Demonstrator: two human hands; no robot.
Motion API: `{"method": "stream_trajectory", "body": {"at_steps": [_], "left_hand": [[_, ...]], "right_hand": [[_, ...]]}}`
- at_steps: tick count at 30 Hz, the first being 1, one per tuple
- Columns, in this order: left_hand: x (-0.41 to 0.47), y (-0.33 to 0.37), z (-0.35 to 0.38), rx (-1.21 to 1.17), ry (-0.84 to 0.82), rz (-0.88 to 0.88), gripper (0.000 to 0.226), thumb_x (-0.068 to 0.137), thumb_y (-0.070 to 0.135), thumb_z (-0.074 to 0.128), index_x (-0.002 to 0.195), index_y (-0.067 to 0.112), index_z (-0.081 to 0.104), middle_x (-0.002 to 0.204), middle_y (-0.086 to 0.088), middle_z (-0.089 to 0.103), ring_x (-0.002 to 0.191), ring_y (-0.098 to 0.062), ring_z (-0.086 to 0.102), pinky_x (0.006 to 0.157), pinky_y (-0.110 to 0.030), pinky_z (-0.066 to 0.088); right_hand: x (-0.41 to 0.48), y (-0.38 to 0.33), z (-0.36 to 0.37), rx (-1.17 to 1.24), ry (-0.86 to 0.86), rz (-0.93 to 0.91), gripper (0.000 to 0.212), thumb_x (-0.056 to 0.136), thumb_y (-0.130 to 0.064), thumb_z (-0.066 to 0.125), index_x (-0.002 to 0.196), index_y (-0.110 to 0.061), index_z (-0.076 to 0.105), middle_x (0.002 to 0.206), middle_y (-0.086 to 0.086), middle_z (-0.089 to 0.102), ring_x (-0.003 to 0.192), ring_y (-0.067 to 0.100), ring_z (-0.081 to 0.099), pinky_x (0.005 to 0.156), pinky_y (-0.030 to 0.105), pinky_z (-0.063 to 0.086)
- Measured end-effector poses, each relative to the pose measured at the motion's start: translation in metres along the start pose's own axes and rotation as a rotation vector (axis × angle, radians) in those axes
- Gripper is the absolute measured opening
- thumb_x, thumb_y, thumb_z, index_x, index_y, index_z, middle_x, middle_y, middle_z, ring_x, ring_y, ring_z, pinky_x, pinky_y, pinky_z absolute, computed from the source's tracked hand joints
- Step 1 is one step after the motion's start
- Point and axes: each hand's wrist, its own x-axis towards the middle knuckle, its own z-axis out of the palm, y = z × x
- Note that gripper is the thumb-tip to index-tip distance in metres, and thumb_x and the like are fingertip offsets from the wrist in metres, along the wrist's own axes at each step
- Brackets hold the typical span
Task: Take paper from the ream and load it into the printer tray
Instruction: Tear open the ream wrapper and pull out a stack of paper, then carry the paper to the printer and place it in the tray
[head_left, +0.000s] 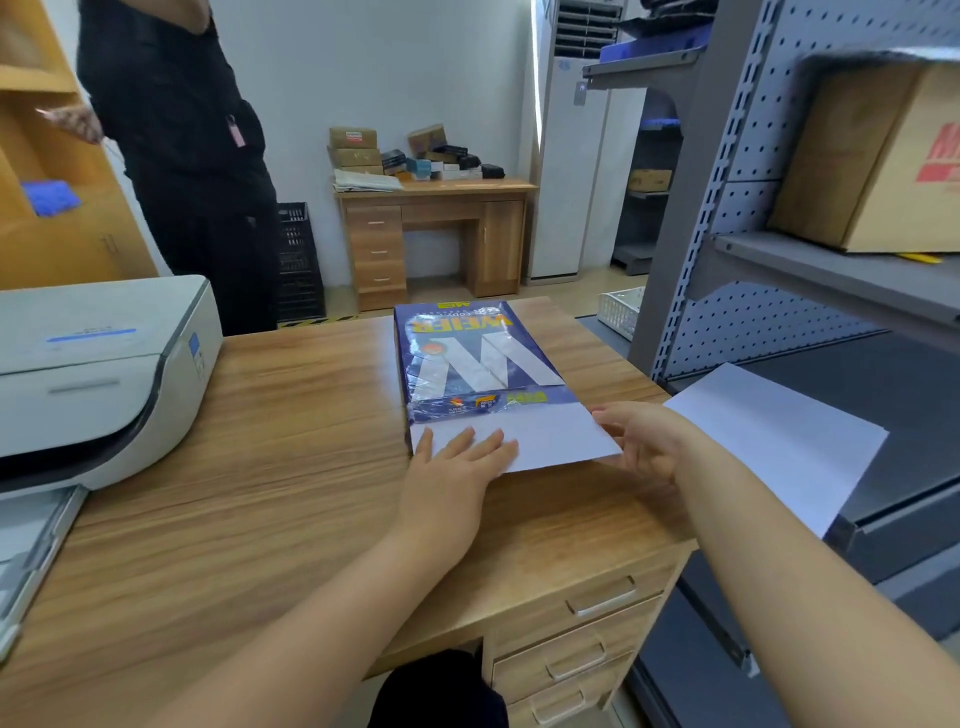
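Observation:
A blue-wrapped ream (467, 358) lies on the wooden desk (249, 467), its near end torn open. White paper (550, 436) sticks out of that end toward me. My left hand (457, 478) rests flat on the paper's near left corner, fingers spread. My right hand (644, 441) touches the paper's right edge, thumb at the top and fingers curled beneath the corner. The white printer (98, 374) stands at the desk's left, and its tray (31, 545) juts out at the lower left.
A loose white sheet (779, 441) lies on the grey shelf unit (779, 291) to the right. A person in black (182, 156) stands behind the desk at left. Desk drawers (597, 613) are below right. A cardboard box (872, 156) sits on the upper shelf.

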Motion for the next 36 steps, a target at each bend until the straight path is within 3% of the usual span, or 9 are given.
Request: {"method": "stream_trajectory", "body": {"at_steps": [5,9,12,14,17,20,27,33,36], "left_hand": [[-0.006,-0.011,0.002,-0.433,0.163,-0.076,0.037,0.093,0.045,0.052,0.13,0.044,0.053,0.151,0.015,0.037,0.142,-0.007,0.026,0.117,-0.045,0.012],[-0.004,-0.022,-0.024,-1.341,0.463,-0.623,0.02,0.092,0.047,0.053,0.104,0.036,0.065,0.119,0.005,0.062,0.111,-0.013,0.058,0.093,-0.04,0.049],[0.003,-0.047,-0.038,-1.839,0.231,-1.115,0.045,0.096,0.054,0.037,0.122,0.02,0.049,0.116,-0.011,0.054,0.108,-0.026,0.055,0.074,-0.046,0.049],[0.003,-0.061,-0.043,-2.034,-0.063,-1.158,0.042,0.098,0.044,0.039,0.125,0.013,0.045,0.112,-0.018,0.058,0.099,-0.032,0.062,0.071,-0.05,0.051],[0.008,-0.069,-0.04,-1.963,-0.228,-1.057,0.026,0.095,0.02,0.042,0.114,0.006,0.054,0.097,-0.015,0.066,0.069,-0.028,0.072,0.056,-0.04,0.06],[0.015,-0.068,-0.037,-1.801,-0.265,-0.996,0.019,0.093,0.007,0.044,0.101,0.001,0.06,0.084,-0.013,0.071,0.062,-0.023,0.071,0.051,-0.033,0.059],[0.018,-0.066,-0.037,-1.744,-0.274,-0.959,0.026,0.095,-0.007,0.04,0.108,0.004,0.059,0.093,-0.014,0.069,0.06,-0.021,0.072,0.046,-0.033,0.058],[0.011,-0.063,-0.029,-1.773,-0.237,-0.953,0.044,0.094,-0.012,0.039,0.126,0.014,0.051,0.11,-0.014,0.066,0.084,-0.027,0.066,0.046,-0.036,0.059],[0.006,-0.061,-0.029,-1.782,-0.229,-0.939,0.048,0.093,-0.014,0.039,0.127,0.018,0.049,0.11,-0.012,0.067,0.075,-0.027,0.071,0.046,-0.037,0.058]], "right_hand": [[0.005,0.001,-0.002,0.067,-0.046,0.004,0.019,0.096,0.0,0.048,0.104,-0.003,0.064,0.102,0.016,0.071,0.07,0.02,0.074,0.05,0.029,0.059],[0.009,0.001,-0.006,0.149,-0.057,0.01,0.022,0.099,-0.007,0.039,0.103,-0.004,0.061,0.088,0.013,0.066,0.063,0.022,0.071,0.049,0.032,0.059],[0.01,0.002,-0.006,0.127,-0.057,0.011,0.023,0.099,-0.009,0.039,0.106,-0.006,0.061,0.092,0.014,0.062,0.071,0.023,0.068,0.053,0.034,0.059],[0.009,0.003,-0.004,0.077,-0.059,-0.005,0.019,0.097,-0.005,0.045,0.105,-0.006,0.062,0.095,0.015,0.065,0.075,0.023,0.068,0.057,0.035,0.06],[0.009,0.004,0.0,0.006,-0.015,-0.036,0.019,0.094,-0.002,0.054,0.112,-0.008,0.058,0.1,0.016,0.069,0.081,0.025,0.068,0.059,0.037,0.06],[0.012,0.005,-0.001,-0.021,0.012,-0.021,0.029,0.091,0.001,0.058,0.118,-0.01,0.056,0.107,0.018,0.069,0.078,0.025,0.07,0.055,0.035,0.061],[0.015,0.006,-0.001,-0.049,0.04,-0.008,0.033,0.091,0.002,0.059,0.122,-0.005,0.057,0.108,0.018,0.07,0.079,0.024,0.072,0.052,0.032,0.06],[0.009,0.008,-0.003,-0.066,0.029,-0.009,0.03,0.091,0.004,0.057,0.119,-0.008,0.059,0.109,0.018,0.07,0.076,0.024,0.073,0.053,0.033,0.061],[0.003,0.011,-0.005,-0.069,0.033,0.002,0.03,0.091,0.004,0.058,0.116,-0.011,0.059,0.11,0.018,0.07,0.084,0.028,0.072,0.057,0.036,0.062]]}}
